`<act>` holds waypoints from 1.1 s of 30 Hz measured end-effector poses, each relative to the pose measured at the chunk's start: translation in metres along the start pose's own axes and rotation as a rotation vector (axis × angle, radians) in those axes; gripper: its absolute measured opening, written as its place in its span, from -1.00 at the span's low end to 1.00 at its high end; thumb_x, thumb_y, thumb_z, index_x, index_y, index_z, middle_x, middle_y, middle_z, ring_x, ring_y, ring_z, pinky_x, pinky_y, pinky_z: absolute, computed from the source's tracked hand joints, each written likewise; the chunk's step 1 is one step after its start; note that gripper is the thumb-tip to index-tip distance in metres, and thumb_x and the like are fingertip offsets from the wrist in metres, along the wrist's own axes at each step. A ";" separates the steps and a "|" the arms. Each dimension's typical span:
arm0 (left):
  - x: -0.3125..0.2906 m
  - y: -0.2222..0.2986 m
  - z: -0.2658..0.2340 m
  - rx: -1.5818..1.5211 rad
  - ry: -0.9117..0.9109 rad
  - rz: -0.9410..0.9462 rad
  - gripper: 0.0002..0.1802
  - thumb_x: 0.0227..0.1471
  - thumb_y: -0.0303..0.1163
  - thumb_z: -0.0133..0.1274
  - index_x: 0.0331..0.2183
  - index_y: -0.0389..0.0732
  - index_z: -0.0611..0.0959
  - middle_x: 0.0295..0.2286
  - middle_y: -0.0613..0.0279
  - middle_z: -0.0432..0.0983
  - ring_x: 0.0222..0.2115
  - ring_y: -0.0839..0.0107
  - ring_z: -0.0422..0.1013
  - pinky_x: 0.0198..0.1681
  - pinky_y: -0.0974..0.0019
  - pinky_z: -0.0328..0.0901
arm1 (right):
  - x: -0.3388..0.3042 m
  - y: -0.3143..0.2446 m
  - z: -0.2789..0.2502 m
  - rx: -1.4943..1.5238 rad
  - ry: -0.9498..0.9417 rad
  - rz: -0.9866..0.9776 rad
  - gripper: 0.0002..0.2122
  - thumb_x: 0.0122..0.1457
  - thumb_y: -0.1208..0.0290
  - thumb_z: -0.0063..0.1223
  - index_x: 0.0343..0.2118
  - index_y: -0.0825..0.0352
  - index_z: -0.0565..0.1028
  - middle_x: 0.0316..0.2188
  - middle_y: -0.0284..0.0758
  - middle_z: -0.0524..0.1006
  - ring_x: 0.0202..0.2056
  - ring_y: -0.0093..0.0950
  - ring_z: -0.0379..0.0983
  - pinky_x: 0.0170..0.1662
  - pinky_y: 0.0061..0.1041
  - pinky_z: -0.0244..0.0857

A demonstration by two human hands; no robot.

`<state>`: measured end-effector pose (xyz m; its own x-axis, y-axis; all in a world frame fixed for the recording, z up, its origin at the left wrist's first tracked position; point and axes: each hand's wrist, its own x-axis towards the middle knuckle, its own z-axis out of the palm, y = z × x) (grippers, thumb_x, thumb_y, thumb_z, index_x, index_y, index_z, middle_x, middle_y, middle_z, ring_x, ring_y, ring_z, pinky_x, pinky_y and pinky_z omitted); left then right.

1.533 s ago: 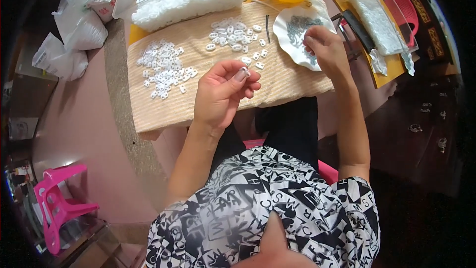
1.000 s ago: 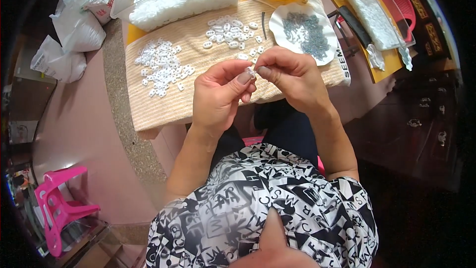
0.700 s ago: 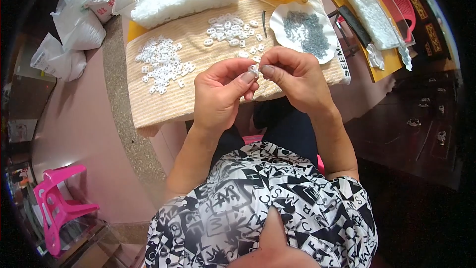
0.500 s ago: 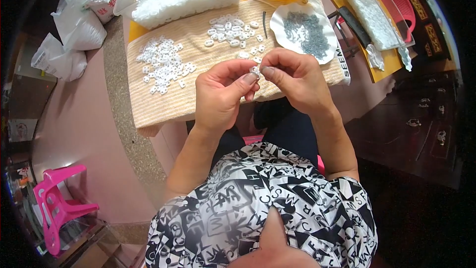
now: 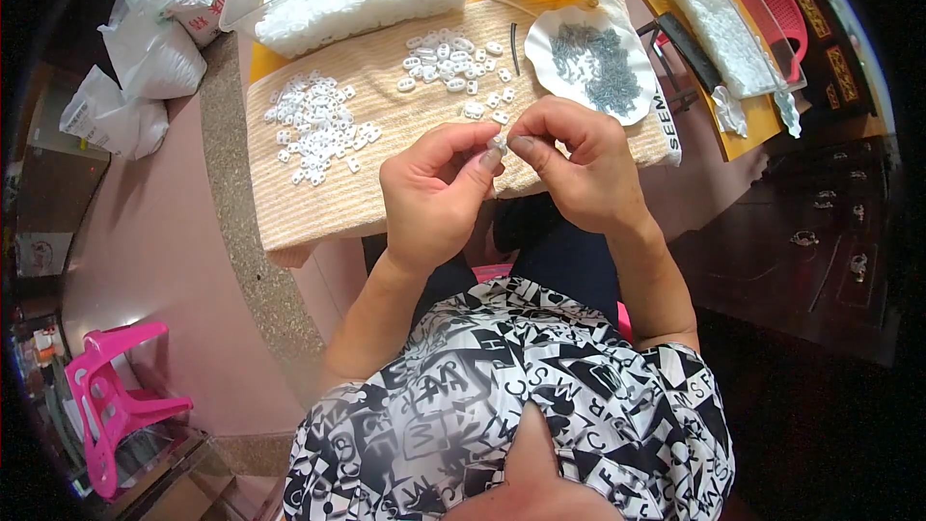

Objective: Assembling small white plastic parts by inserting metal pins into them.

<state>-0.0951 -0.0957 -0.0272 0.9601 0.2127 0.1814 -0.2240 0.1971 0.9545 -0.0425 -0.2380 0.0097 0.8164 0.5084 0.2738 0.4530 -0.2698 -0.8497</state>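
Pinched between the fingertips of the left hand (image 5: 436, 195) and the right hand (image 5: 579, 166) is a small white plastic piece (image 5: 499, 144), held over the near edge of the woven mat (image 5: 328, 207). It looks like a clip, though that is too small to be told. Two heaps of white pieces (image 5: 318, 121) lie beyond, beside a white dish of grey parts (image 5: 590, 62).

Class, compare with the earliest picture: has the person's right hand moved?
Yes. The right hand left the white dish of grey parts, coming toward the left hand.

White plastic bags (image 5: 145, 48), upper left.
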 end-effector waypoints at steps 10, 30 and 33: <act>-0.003 -0.004 -0.001 0.013 -0.027 0.059 -0.85 -0.12 -0.65 0.00 -0.38 -0.36 0.54 -0.47 0.24 0.44 -0.55 0.63 0.35 -0.56 0.61 0.25 | 0.001 0.000 0.004 -0.038 -0.021 -0.059 -0.98 -0.08 0.66 0.00 -0.55 0.46 0.41 -0.61 -0.31 0.41 -0.54 -0.59 0.30 -0.47 -0.66 0.16; 0.010 -0.016 -0.007 -0.281 -0.005 -0.085 -0.80 -0.11 -0.57 0.05 -0.34 -0.42 0.51 -0.55 0.16 0.47 -0.60 0.54 0.36 -0.54 0.54 0.30 | 0.007 0.011 -0.002 0.330 -0.020 0.256 -0.86 -0.03 0.51 0.08 -0.41 0.47 0.48 -0.56 -0.40 0.47 -0.51 -0.70 0.33 -0.44 -0.74 0.22; 0.010 -0.017 -0.007 -0.260 -0.005 -0.094 -0.81 -0.11 -0.58 0.05 -0.34 -0.42 0.51 -0.55 0.16 0.47 -0.60 0.55 0.36 -0.54 0.54 0.30 | 0.009 0.009 0.001 0.265 -0.014 0.237 -0.88 -0.03 0.53 0.07 -0.43 0.47 0.48 -0.56 -0.40 0.47 -0.50 -0.71 0.33 -0.43 -0.75 0.21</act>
<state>-0.0832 -0.0904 -0.0434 0.9794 0.1774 0.0968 -0.1689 0.4551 0.8743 -0.0314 -0.2349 0.0036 0.8819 0.4688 0.0499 0.1409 -0.1611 -0.9768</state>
